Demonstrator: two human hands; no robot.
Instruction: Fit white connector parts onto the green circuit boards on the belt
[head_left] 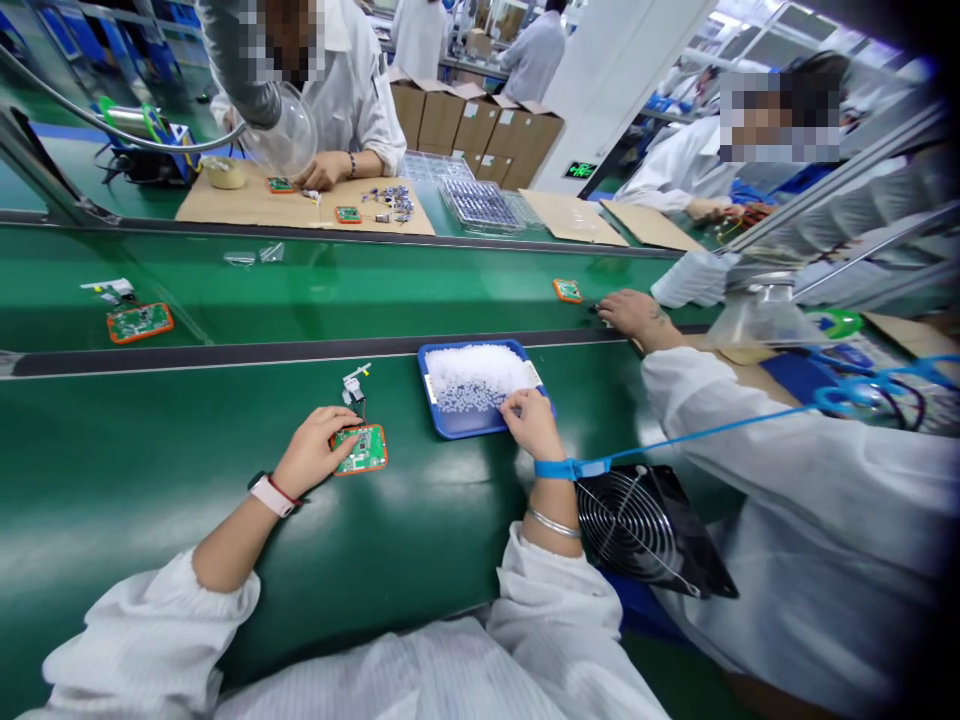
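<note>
My left hand (316, 446) grips the left edge of a green circuit board (369, 450) with an orange rim, which lies on the green bench. From the board's top edge, wires run to a small white connector part (352, 386). My right hand (531, 418) is at the lower right corner of a blue tray (450, 432), its fingers pinched together over the contents. Whatever sits between those fingertips is too small to make out. Many tiny white pieces (480, 368) fill the tray, heaped at the back and thinly spread in front.
Beyond a dark rail runs a green belt carrying another board (141, 322) at left and one (568, 290) near a co-worker's hand (634, 312). A black fan (637, 530) stands right of my forearm. A blue cord (697, 430) stretches rightward from my wrist band.
</note>
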